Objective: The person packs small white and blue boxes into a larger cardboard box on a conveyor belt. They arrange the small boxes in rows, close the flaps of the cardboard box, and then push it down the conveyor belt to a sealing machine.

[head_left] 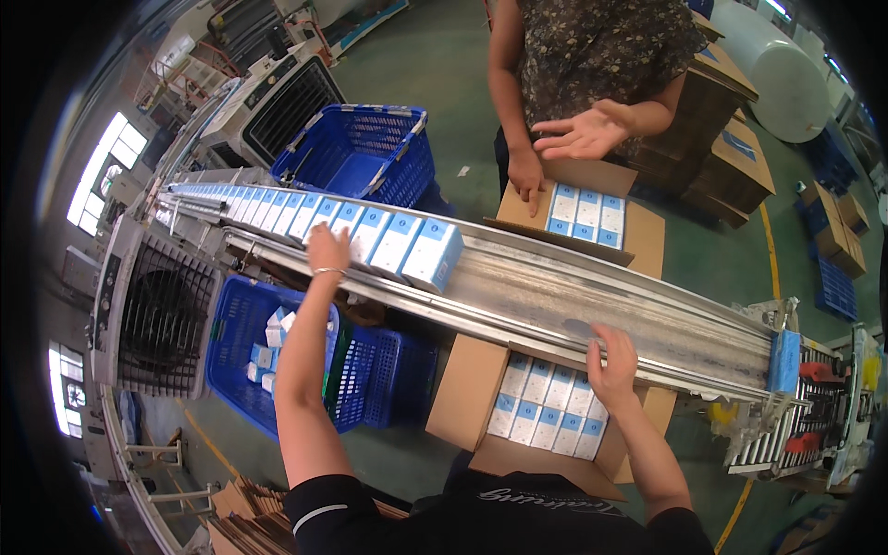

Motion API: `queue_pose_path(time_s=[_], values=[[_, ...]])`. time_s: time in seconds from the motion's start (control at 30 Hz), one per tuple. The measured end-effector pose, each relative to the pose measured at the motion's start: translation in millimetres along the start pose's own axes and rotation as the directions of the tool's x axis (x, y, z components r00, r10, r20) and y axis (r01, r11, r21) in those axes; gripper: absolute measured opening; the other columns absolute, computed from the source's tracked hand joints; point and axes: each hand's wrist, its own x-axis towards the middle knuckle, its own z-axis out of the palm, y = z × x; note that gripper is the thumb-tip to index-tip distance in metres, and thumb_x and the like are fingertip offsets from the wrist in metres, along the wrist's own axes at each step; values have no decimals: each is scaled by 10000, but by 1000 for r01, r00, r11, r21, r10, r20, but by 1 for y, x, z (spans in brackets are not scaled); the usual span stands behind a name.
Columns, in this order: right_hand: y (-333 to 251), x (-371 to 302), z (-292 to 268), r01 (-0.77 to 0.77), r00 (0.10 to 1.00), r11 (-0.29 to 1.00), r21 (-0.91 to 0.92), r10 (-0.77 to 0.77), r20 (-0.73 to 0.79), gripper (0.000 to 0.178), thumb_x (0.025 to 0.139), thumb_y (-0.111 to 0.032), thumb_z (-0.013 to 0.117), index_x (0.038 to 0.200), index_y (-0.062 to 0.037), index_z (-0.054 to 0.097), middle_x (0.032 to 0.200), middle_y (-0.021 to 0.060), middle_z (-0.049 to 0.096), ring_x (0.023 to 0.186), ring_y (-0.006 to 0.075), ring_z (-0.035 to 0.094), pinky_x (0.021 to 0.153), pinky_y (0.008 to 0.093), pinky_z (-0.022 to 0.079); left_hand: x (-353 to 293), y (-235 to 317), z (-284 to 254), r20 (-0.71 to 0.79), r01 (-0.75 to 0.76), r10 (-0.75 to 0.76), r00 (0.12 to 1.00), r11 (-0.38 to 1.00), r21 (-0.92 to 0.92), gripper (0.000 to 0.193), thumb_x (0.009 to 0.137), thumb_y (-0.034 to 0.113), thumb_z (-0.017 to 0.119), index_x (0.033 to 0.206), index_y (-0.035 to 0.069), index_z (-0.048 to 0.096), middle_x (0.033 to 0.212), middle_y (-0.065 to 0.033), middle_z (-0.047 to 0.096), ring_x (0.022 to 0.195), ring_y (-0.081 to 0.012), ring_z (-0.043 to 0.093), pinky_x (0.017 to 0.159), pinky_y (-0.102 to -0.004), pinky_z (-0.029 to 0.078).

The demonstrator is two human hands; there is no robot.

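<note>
Closest in, on this side of the conveyor (pixel 555 277), an open brown carton (pixel 467 379) with flaps spread and packed boxes (pixel 546 407), white and blue, in snug rows. At its far edge, by the near rail, the right hand (pixel 612 365), unclenched, fingers curved and thumb apart, with nothing visible in its grasp. To the left, beside the same rail, a blue basket (pixel 242 370) with a few small loose boxes (pixel 264 356) inside. Farther up, the left hand (pixel 328 250) at a long row of boxes (pixel 398 242) on the conveyor, fingers overlapping the cards' faces; cannot tell whether gripping or only resting (fingertips too small to read). Probably light and stiff, in smooth card likely to slide, with corners easily dented; best taken by two opposite sides, or several together under light pressure from both ends. Beyond the conveyor, a second carton (pixel 647 245) with similar boxes, plus a co-worker's hands, one (pixel 585 132) held out with palm showing, the other (pixel 528 176) pointing down at a flap. Farther back, to the right, stacked brown cartons (pixel 731 176).
</note>
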Motion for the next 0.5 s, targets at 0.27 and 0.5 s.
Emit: queue_pose_path(time_s=[0.27,0.5], values=[[32,7,31,-532,785,843,-74,524,329,351,841,-275,572,1117,-59,558,877,138,651,784,293,636,687,379,496,58,4,12,535,146,0,845,962,-232,950,632,676,637,1173,-92,502,1112,-278,576,1036,-368,576,897,-381,443],[60,47,40,-651,745,756,67,619,247,806,705,-456,717,1247,37,380,1128,215,575,990,326,594,860,379,462,-64,190,4,503,-63,381,776,839,-540,861,650,638,674,1084,-73,455,994,-284,606,953,-384,604,812,-397,473]])
